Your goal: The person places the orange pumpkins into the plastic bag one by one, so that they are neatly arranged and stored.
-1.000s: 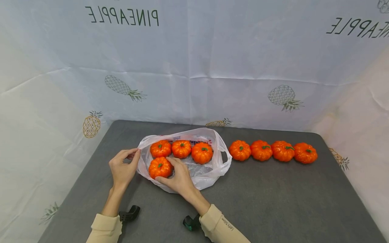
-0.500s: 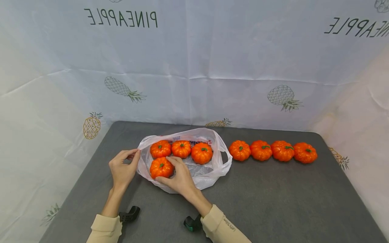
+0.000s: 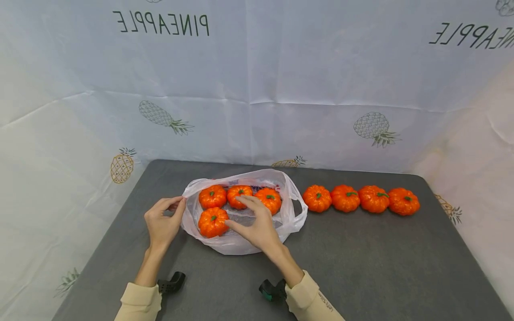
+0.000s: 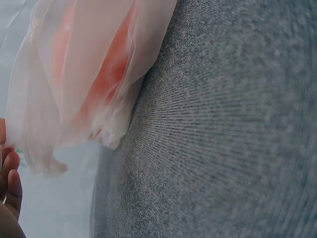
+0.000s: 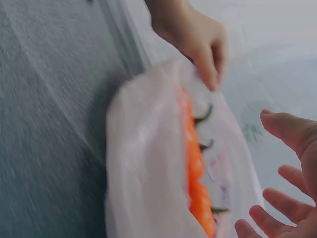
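Note:
A white plastic bag (image 3: 241, 245) lies opened out on the table with several small orange pumpkins inside. The front-left pumpkin (image 3: 213, 222) sits apart from the others, which line the back of the bag. My left hand (image 3: 163, 220) pinches the bag's left rim between thumb and fingers; the left wrist view shows its curled fingers (image 4: 12, 183) beside the translucent plastic. Above the bag, my right hand (image 3: 259, 225) holds nothing, thumb and fingers spread. In the head view it partly covers the pumpkins behind it. The right wrist view shows the spread right hand (image 5: 297, 183) beside the bag mouth.
A row of several more pumpkins (image 3: 374, 199) stands on the grey table (image 3: 361, 267) right of the bag, the nearest close to the bag's handle loop (image 3: 299, 209). A white curtain (image 3: 249, 67) printed with pineapples hangs behind the table.
My right hand has let go of the front-left pumpkin and moved right and up from it. That pumpkin stays in the bag. The left hand keeps its pinch on the rim.

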